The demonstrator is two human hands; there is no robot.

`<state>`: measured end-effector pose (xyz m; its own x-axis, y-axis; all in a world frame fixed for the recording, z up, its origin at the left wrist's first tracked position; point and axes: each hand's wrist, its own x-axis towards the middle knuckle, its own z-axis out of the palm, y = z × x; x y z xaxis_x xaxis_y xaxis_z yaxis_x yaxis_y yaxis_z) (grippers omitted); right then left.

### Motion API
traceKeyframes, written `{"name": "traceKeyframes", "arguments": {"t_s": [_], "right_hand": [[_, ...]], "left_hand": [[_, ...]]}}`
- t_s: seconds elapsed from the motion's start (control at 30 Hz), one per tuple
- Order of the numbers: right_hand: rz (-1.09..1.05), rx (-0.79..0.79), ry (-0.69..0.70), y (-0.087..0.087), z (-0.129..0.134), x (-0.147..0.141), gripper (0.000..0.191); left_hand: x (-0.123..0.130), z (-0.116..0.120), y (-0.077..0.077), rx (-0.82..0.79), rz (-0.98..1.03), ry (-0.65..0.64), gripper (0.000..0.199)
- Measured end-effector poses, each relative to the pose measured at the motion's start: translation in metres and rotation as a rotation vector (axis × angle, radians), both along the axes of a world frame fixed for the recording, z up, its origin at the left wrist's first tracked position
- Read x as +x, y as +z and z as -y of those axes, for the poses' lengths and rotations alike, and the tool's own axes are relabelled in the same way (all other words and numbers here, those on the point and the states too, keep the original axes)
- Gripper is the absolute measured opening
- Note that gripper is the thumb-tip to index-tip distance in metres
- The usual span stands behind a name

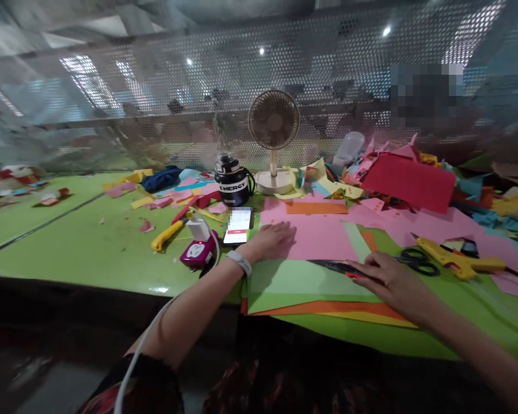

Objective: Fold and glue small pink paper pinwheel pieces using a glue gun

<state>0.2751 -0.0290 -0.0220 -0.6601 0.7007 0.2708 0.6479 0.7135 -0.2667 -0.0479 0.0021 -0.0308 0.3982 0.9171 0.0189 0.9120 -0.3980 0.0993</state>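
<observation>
My left hand (276, 238) lies flat with its fingers stretched out on a sheet of pink paper (319, 234). A white band is on that wrist. In my right hand (391, 282) are dark scissors (339, 267) with some red near the grip, their narrow end pointing left. They lie low over the pale green sheet (297, 282), along the lower edge of the pink paper. Beneath the pale green sheet, brighter green, orange and yellow sheets stick out at the table's front edge. My fingers partly hide the scissors' handles.
Black scissors (418, 263) and a yellow glue gun (457, 259) lie at right, before piled paper scraps (410, 178). A fan (274, 121), a dark jug (232, 183), a phone (237, 225), a purple power socket (197, 251) and a yellow-handled cutter (168, 236) stand or lie about.
</observation>
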Motion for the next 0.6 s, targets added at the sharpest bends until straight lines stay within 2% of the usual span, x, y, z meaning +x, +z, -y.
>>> {"name": "traceKeyframes", "arguments": {"t_s": [0.17, 0.3, 0.6], "right_hand": [[0.010, 0.028, 0.000, -0.001, -0.002, -0.014, 0.045], [0.010, 0.010, 0.014, 0.000, -0.002, -0.027, 0.044], [0.002, -0.023, 0.032, 0.002, -0.001, -0.020, 0.043]], "left_hand": [[0.002, 0.001, -0.013, 0.041, -0.035, -0.034, 0.052], [0.001, 0.002, -0.011, 0.027, -0.045, -0.033, 0.052], [0.003, 0.002, -0.010, 0.010, -0.042, -0.017, 0.053]]}}
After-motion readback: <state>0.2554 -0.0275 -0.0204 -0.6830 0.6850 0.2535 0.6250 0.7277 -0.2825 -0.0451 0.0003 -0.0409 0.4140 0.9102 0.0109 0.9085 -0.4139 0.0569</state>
